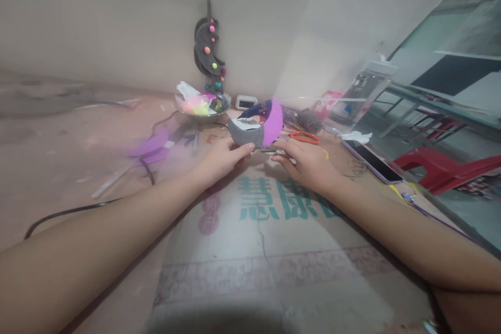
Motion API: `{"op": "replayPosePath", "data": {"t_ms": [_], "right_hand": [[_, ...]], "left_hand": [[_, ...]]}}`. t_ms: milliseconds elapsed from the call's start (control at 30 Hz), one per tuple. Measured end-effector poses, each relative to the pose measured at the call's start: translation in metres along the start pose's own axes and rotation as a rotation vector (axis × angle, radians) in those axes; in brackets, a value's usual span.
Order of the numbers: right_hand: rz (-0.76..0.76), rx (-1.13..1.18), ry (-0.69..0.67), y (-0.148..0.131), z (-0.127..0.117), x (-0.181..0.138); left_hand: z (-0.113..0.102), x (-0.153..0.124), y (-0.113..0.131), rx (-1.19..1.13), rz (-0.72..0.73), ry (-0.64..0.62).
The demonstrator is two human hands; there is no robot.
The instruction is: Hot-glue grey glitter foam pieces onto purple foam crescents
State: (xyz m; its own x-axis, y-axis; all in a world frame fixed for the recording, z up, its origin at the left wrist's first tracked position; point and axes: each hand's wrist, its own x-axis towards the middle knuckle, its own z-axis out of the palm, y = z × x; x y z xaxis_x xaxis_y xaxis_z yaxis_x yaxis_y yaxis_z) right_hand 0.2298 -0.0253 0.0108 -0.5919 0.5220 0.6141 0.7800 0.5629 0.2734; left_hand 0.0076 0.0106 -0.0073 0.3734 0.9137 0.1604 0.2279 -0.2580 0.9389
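Observation:
My left hand (221, 159) pinches the lower edge of a curved craft piece (256, 128), purple on one side and wrapped in grey yarn on the other, holding it upright above the table. My right hand (307, 162) rests just to its right with fingers curled over a small thin object on the table that I cannot make out. A blue glue gun (256, 109) lies right behind the piece.
A bowl (201, 107) of bright pompoms stands at the back, and a grey crescent with coloured balls (209, 49) hangs on the wall. Purple foam cut-outs (152, 146) lie left, orange-handled scissors (304, 137) and a phone (371, 160) lie right. A black cable (78, 211) crosses the left side.

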Motion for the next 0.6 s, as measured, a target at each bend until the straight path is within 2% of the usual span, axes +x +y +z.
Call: {"op": "replayPosePath", "data": {"t_ms": [167,600], "right_hand": [[0.035,-0.006,-0.044,0.0011,-0.0002,0.0008],[0.033,0.033,-0.056,0.0026,0.0020,-0.0003]], "left_hand": [[-0.0001,-0.0008,0.0011,-0.010,-0.017,-0.002],[0.0002,0.0009,-0.0016,-0.024,-0.001,-0.005]]}}
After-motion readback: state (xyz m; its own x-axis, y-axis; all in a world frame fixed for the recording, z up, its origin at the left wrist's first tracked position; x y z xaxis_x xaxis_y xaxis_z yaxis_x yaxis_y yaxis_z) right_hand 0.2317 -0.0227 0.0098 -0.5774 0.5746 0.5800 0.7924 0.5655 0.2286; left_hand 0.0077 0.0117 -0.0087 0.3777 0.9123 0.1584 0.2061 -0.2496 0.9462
